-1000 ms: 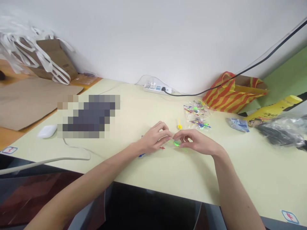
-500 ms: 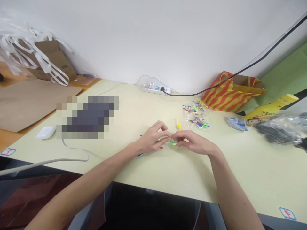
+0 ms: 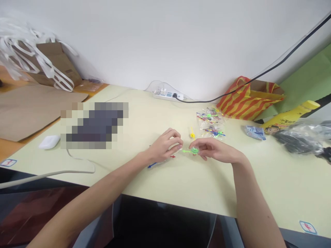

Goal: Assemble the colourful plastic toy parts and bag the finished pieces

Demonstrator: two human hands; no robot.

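My right hand (image 3: 210, 150) is closed on a small green plastic piece, a round disc with an arrow-shaped pointer (image 3: 194, 151) sticking out to the left. My left hand (image 3: 168, 146) has its fingers pinched on a clear plastic bag (image 3: 161, 162) lying on the table. Blue and red arrow tips show in that bag; the rest is hidden under the hand. A yellow arrow piece (image 3: 192, 133) of like shape lies just behind my right hand. Two clear bags of mixed coloured arrow pieces (image 3: 210, 119) lie beyond it, to the right.
At the wall sits a power strip (image 3: 168, 95) with a black cable. A striped bag (image 3: 240, 100), a yellow bottle (image 3: 287, 119) and a blue packet (image 3: 254, 132) stand or lie on the right. Leftward are a white case (image 3: 49, 142), a blurred dark object (image 3: 97, 122) and cardboard (image 3: 38, 106).
My right hand has drawn the green arrow piece rightward, away from my left hand, so its pointer now shows. My left hand has stayed nearly in place at the bag.
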